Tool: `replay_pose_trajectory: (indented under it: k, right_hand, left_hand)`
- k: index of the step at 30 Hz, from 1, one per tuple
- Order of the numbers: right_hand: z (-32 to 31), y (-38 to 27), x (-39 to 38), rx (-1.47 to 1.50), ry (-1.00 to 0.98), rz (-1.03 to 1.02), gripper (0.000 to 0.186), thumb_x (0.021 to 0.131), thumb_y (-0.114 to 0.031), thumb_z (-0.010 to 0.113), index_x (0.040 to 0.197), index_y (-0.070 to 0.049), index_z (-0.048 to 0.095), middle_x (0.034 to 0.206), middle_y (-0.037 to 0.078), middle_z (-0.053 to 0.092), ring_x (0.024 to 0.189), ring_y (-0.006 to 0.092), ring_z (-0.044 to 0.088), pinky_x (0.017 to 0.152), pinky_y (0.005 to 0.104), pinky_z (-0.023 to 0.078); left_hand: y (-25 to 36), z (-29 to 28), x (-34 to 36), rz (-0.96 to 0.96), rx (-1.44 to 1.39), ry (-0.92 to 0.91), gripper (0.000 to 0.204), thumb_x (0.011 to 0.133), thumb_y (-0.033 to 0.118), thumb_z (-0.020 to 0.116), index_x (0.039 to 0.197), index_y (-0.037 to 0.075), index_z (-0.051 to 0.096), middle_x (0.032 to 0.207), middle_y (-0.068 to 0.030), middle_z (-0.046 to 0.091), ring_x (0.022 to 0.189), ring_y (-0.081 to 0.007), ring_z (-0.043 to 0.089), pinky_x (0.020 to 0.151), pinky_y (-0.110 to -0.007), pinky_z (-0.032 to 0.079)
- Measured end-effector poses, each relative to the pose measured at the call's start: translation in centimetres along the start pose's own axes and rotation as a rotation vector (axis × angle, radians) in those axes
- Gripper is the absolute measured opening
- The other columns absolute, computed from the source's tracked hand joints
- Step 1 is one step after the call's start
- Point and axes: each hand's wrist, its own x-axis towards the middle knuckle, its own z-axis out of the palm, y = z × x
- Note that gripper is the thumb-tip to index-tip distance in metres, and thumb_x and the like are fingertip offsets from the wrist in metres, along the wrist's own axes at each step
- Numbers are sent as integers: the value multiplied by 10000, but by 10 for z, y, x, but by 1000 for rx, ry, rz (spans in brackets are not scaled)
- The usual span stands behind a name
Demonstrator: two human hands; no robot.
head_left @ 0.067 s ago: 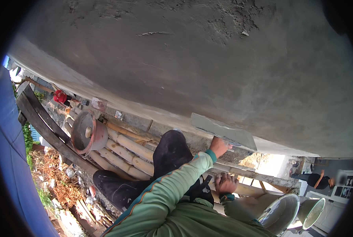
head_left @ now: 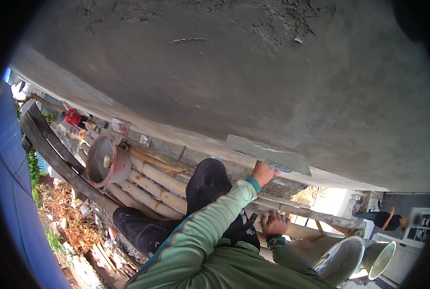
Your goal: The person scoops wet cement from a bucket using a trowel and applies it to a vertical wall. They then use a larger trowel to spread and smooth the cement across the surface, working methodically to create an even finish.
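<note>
Left hand [head_left: 263, 173] has a solid grip on a flat grey trowel [head_left: 269, 155], which is right up by the lower edge of the grey plastered wall [head_left: 215, 82], gritty mix along the blade. Right hand [head_left: 275, 224] is lower down with fingers curled in, can't tell if there's anything in it. Dark-trousered knees [head_left: 207, 180] stick out left of the hands, over bamboo poles [head_left: 162, 195]. Further left there's a reddish bucket [head_left: 125, 166], two more pails [head_left: 344, 262] sit lower right, plus a person in red [head_left: 72, 117] way off left and a blue sheet [head_left: 15, 168] at the edge
</note>
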Motion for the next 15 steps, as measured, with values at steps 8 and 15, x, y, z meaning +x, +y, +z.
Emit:
replay_pose_trajectory:
  k: [8, 15]
  right_hand:
    - [-2, 4, 0, 22, -97, 38, 426, 956, -466, 527, 1102, -122, 731, 1049, 135, 745, 1037, 366, 679, 990, 579, 411]
    - [-9, 5, -2, 24, -23, 5, 409, 935, -448, 554, 1064, -108, 741, 1020, 125, 740, 1005, 348, 678, 946, 569, 423]
  left_hand:
    - [263, -70, 26, -158, -483, 29, 275, 989, 163, 606, 1061, -100, 581, 1015, -166, 618, 779, -306, 744, 620, -339, 647]
    - [388, -107, -3, 759, 803, 203, 195, 821, 20, 614, 996, 4, 698, 942, -182, 683, 908, -347, 698, 798, -454, 554]
